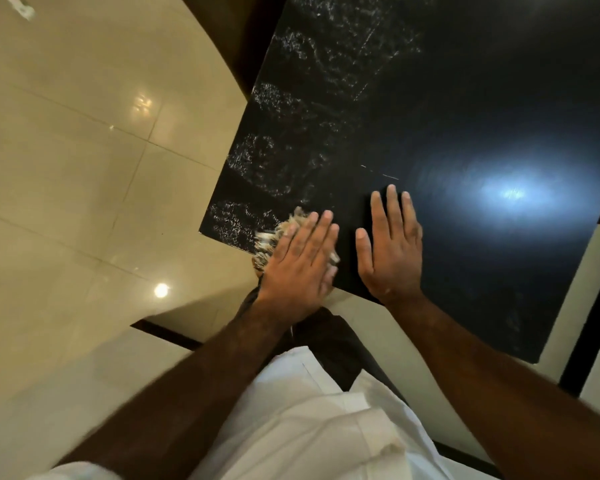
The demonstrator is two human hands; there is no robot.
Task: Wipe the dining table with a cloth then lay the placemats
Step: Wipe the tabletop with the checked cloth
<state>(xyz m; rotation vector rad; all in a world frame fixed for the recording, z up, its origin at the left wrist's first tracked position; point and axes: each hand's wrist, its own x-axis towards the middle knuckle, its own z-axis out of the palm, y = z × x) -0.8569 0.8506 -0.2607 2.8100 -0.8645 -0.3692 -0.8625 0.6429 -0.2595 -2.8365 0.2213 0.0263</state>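
The black glossy dining table (430, 109) fills the upper right of the view. White wet streaks cover its left strip. My left hand (300, 268) lies flat on a bunched beige cloth (281, 233) at the table's near left corner, and the cloth sticks out past the fingers and over the edge. My right hand (390, 244) rests palm down on the bare table just to the right, fingers spread, holding nothing. No placemats are in view.
Cream floor tiles (84, 150) spread to the left and reflect ceiling lights. A bright light glare (510, 194) shines on the table's right part. My white garment (319, 420) fills the bottom. A dark strip (593, 313) runs down the floor at right.
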